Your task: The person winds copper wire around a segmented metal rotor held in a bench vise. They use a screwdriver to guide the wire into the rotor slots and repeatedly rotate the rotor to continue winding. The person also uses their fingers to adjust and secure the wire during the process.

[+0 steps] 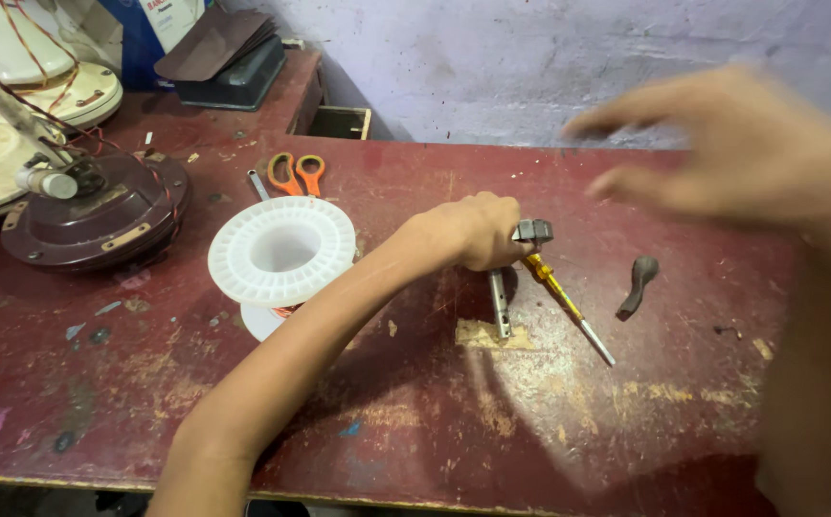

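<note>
My left hand (473, 232) reaches across the worn red table (415, 421) and grips a small hand tool (533, 232) with a dark grey head. An amber rod with a silver tip (569, 306) and a flat grey metal bar (500, 304) slant down from that head onto the table. My right hand (731, 153) hovers blurred in the air above the table's right side, fingers spread, holding nothing. A dark grey curved handle piece (639, 282) lies on the table below my right hand.
A white plastic spool (281, 251) stands left of my left arm. Orange-handled scissors (296, 172) lie behind it. A dark brown fan motor housing (100, 211) with wires and cream fan parts (42, 67) sit at the far left. A dark box (234, 77) rests at the back.
</note>
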